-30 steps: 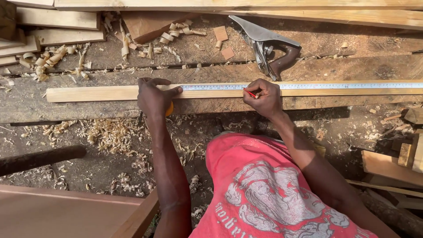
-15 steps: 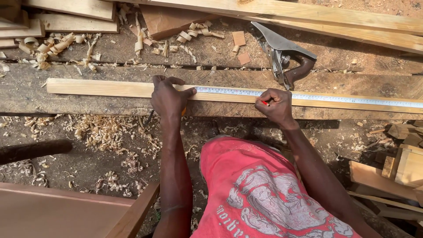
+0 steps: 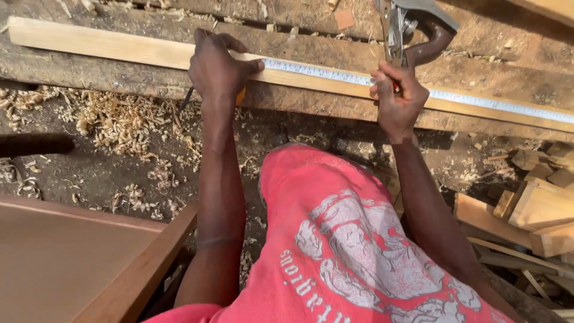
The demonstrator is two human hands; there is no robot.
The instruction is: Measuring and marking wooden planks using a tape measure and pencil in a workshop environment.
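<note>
A long pale wooden strip [image 3: 107, 45] lies across a rough dark plank bench [image 3: 72, 75]. A white tape measure blade [image 3: 323, 72] runs along the strip toward the right. My left hand [image 3: 216, 70] presses the orange tape case against the strip, thumb stretched over the blade's start. Further right, my right hand [image 3: 399, 98] grips a red pencil [image 3: 394, 85] with its tip at the blade's edge on the strip.
A metal hand plane [image 3: 412, 27] with a dark wooden handle sits just behind my right hand. Wood shavings [image 3: 119, 119] litter the ground under the bench. A brown panel [image 3: 66, 257] lies at lower left; offcut blocks [image 3: 538, 203] pile at right.
The view has tilted down and shifted, so the bench sits higher in frame. My right hand has slid to the right along the tape with the pencil. My left hand keeps its hold.
</note>
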